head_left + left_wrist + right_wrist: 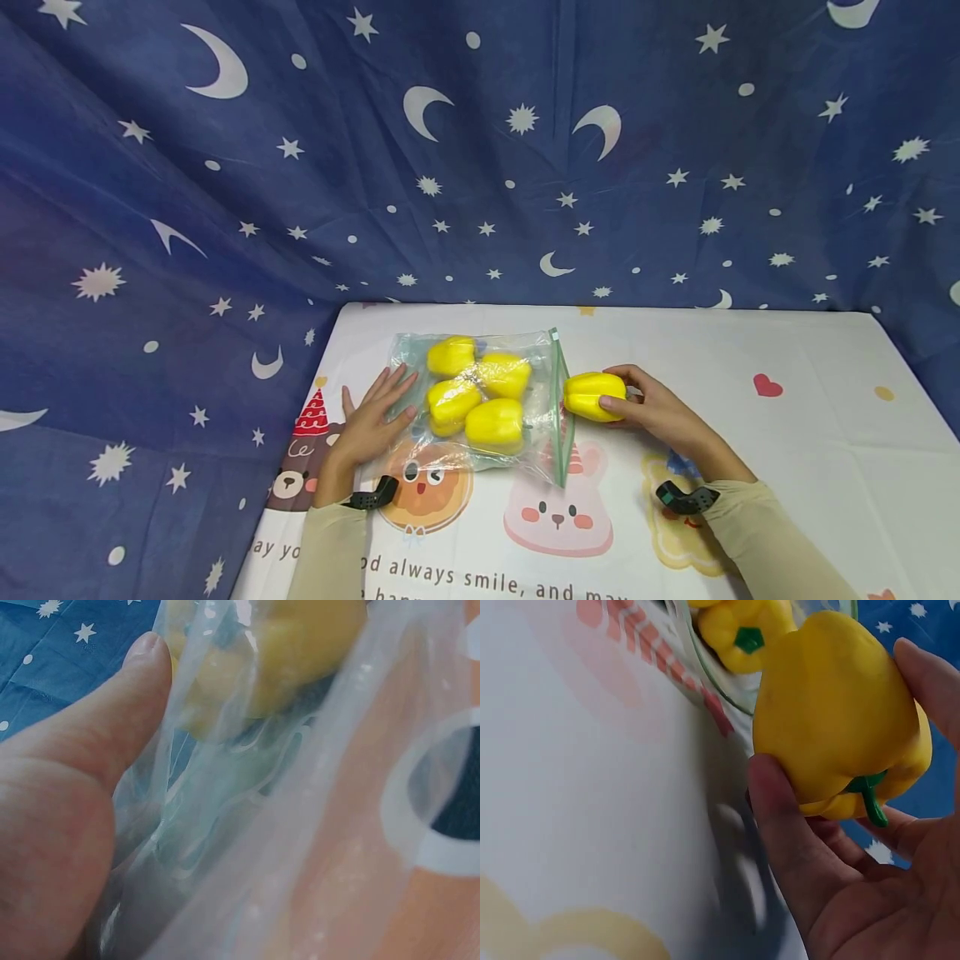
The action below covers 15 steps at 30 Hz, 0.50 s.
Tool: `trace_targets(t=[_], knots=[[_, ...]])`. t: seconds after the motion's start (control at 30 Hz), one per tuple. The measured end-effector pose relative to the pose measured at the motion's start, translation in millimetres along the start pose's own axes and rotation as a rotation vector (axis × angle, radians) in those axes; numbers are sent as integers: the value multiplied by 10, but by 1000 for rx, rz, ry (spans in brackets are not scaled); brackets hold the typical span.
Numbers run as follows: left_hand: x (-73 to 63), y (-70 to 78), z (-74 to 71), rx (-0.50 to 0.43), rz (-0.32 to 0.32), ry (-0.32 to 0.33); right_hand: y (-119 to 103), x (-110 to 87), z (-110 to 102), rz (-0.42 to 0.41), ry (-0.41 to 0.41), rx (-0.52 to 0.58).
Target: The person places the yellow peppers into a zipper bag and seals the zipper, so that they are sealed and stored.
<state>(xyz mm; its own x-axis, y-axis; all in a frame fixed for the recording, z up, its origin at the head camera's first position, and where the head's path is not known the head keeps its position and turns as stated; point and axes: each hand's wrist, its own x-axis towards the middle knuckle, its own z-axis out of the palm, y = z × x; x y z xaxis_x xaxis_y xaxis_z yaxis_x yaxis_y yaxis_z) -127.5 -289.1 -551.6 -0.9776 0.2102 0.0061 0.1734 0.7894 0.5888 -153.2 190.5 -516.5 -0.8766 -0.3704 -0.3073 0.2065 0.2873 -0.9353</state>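
A clear zip bag with a green-edged mouth lies on the table, its mouth toward the right. Several yellow bell peppers are inside it. My left hand rests with spread fingers on the bag's closed left end; in the left wrist view its thumb lies against the plastic. Between thumb and fingers my right hand holds another yellow bell pepper right at the bag's mouth. The right wrist view shows this pepper's green stem facing the palm.
The table has a white printed cloth with cartoon figures, lettering and a red heart. A dark blue curtain with moons and stars hangs behind and along the left side. Both wrists carry a black strap camera.
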Motion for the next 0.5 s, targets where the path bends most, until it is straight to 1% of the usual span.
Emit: trace_targets(t=[0.13, 0.3, 0.5], knots=[[-1, -2, 3, 2, -7, 0, -29, 17, 84, -7, 18, -25], [-1, -3, 1, -7, -9, 2, -57, 35, 169, -24, 56, -86], [2, -7, 1, -15, -5, 5, -89, 46, 244, -22, 84, -130]])
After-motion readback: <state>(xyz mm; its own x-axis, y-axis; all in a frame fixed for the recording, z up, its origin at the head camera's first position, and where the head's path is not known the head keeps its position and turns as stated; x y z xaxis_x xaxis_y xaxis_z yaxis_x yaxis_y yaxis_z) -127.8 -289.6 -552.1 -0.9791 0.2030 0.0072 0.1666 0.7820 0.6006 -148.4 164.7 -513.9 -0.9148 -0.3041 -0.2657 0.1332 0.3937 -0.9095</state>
